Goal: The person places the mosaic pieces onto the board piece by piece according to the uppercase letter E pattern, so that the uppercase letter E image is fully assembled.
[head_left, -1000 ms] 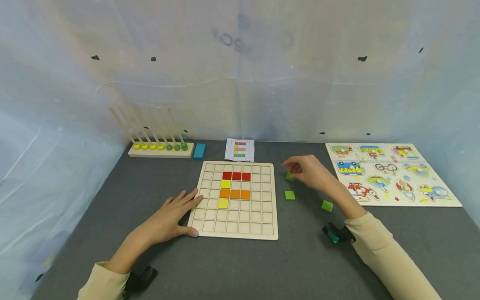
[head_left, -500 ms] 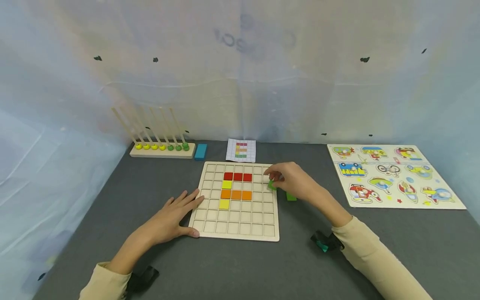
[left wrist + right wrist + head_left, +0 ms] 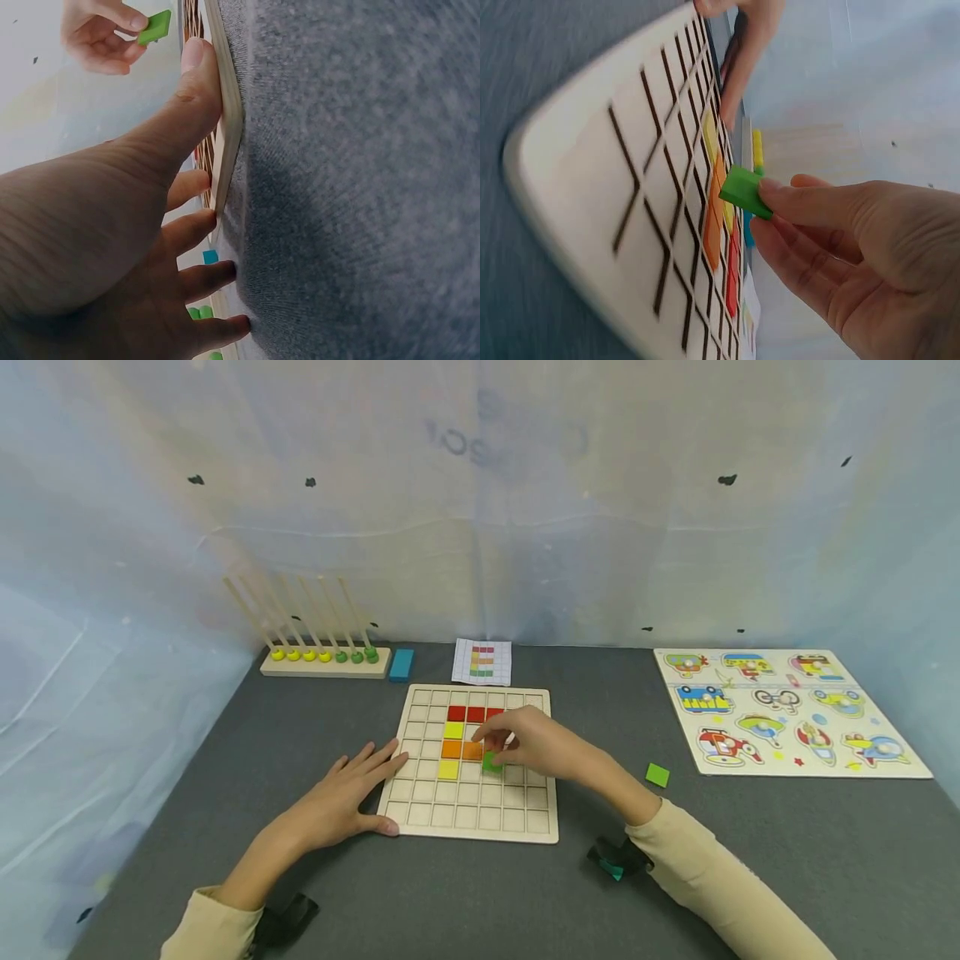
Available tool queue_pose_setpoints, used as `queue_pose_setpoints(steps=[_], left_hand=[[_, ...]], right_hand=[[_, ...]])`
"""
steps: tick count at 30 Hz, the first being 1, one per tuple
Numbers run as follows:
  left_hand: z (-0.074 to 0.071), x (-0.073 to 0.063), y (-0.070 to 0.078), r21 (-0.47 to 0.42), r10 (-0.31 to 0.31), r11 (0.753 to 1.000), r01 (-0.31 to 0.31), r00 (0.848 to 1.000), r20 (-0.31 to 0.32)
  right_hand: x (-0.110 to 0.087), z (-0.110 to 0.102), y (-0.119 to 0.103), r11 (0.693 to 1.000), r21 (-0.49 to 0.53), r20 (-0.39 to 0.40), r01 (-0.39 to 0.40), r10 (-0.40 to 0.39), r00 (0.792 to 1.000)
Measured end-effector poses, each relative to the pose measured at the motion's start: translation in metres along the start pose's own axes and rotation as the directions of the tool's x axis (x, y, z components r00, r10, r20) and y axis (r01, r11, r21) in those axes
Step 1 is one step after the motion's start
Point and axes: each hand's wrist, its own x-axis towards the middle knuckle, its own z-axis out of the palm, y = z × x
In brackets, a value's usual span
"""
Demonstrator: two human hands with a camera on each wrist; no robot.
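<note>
A wooden grid board (image 3: 465, 817) lies flat on the grey table. Set in its cells are red tiles (image 3: 457, 713), yellow tiles (image 3: 447, 769) and orange tiles (image 3: 452, 749). My right hand (image 3: 536, 742) pinches a green square tile (image 3: 742, 188) between thumb and fingers, over the board and right of the lower yellow tile. My left hand (image 3: 330, 802) has its fingers spread, thumb and fingertips at the board's left edge. Another green tile (image 3: 657, 775) lies on the table to the right.
Behind the board is a printed pattern card (image 3: 462, 671) with coloured squares. A blue block (image 3: 401, 664) and a peg stand with beads (image 3: 322, 669) are at back left. A picture puzzle board (image 3: 742, 723) lies at the right, with a curtain (image 3: 570, 543) behind.
My right hand has picked up a green tile from beside the board and carried it left over the grid. Its forearm now hides another green tile's spot. My left hand stays at the edge.
</note>
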Motion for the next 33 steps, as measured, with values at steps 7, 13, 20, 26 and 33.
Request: queue_pose_setpoints(steps=[7,13,20,26,33], left_hand=[[0.001,0.001,-0.001,-0.008,0.003,1.000,-0.003,1.000,0.002],[0.002,0.001,-0.003,-0.014,0.007,1.000,-0.007,1.000,-0.001],[0.002,0.001,-0.003,-0.024,-0.001,1.000,0.001,1.000,-0.004],[0.002,0.001,-0.003,-0.035,-0.008,0.999,0.008,1.000,0.001],[0.001,0.000,-0.003,-0.030,-0.004,1.000,0.004,1.000,-0.001]], right_hand=[[0.014,0.018,-0.017,0.997,0.025,0.056,0.072,-0.074,0.996],[0.024,0.027,-0.031,0.996,0.026,0.079,0.079,-0.081,0.994],[0.031,0.040,-0.037,0.998,-0.016,0.130,0.055,-0.053,0.990],[0.032,0.046,-0.036,0.998,-0.036,0.129,0.058,-0.053,0.990],[0.034,0.052,-0.034,0.995,-0.076,0.099,0.059,-0.052,0.994]])
